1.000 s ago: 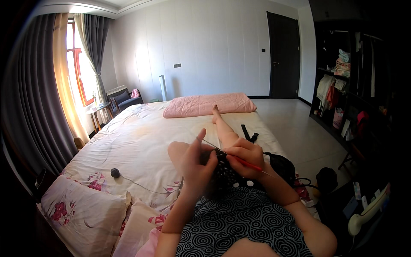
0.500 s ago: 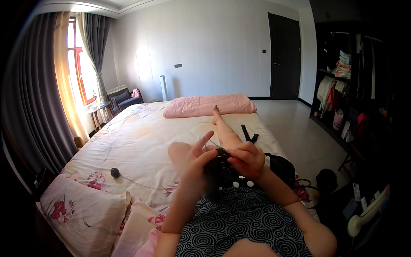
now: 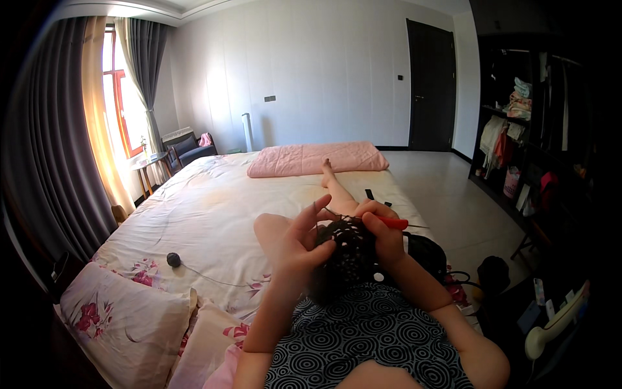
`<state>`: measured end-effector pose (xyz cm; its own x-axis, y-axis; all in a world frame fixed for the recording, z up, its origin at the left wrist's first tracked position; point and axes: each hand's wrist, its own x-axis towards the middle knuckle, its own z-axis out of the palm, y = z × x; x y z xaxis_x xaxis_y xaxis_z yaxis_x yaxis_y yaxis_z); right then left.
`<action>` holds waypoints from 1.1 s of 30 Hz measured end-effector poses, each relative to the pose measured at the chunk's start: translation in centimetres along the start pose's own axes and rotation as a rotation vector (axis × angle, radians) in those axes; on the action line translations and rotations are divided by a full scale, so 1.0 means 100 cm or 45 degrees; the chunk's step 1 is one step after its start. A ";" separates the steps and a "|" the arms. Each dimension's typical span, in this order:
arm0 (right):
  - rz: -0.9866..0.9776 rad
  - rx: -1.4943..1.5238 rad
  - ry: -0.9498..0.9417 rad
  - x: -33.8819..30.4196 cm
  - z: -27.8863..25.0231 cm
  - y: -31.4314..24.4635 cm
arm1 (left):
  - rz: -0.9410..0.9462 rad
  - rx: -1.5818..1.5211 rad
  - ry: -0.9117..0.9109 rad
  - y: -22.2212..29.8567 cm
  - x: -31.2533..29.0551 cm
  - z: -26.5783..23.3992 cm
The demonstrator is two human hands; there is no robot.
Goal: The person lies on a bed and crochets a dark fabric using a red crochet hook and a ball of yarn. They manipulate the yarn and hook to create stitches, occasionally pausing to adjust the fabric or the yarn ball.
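Observation:
Over my lap, a dark openwork crochet piece (image 3: 345, 254) hangs between my hands. My left hand (image 3: 299, 246) pinches its left edge between thumb and fingers, the forefinger raised with a strand of yarn running by it. A crochet hook with a red handle (image 3: 392, 223) is gripped in my right hand (image 3: 385, 240) at the upper right edge of the piece. The handle points off to the right; the hook's tip is too small to make out. On the bed to the left lies a dark yarn ball (image 3: 173, 260), its strand trailing toward me.
I sit on a bed (image 3: 214, 207) with a pale flowered sheet, one leg stretched out toward a folded pink quilt (image 3: 311, 160). Flowered pillows (image 3: 120, 318) lie at the near left. A black strap (image 3: 370, 194) and a dark bag (image 3: 427, 258) are by my right side.
My right hand has turned and risen slightly, so the red handle now points right instead of down toward my lap. The crochet piece is spread wider, showing more of its holes.

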<state>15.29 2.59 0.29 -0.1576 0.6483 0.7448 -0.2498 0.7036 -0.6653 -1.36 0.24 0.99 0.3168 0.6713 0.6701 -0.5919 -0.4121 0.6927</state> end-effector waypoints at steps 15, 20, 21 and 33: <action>-0.296 -0.422 -0.044 -0.001 0.004 0.003 | 0.194 0.768 0.341 -0.013 -0.005 0.011; -1.044 -0.974 -0.036 0.008 0.005 0.002 | 0.418 1.012 0.400 -0.026 -0.007 0.011; -1.137 -1.005 -0.030 0.009 0.006 0.001 | 0.381 0.907 0.383 -0.027 -0.007 0.011; -1.127 -0.717 -0.138 0.010 -0.009 -0.010 | -0.183 -0.178 0.165 0.004 -0.003 0.006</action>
<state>16.23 2.85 1.65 -0.2276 -0.1723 0.9584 0.1576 0.9647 0.2108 -1.28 -0.48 1.26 0.3127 0.7941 0.5212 -0.6472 -0.2234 0.7288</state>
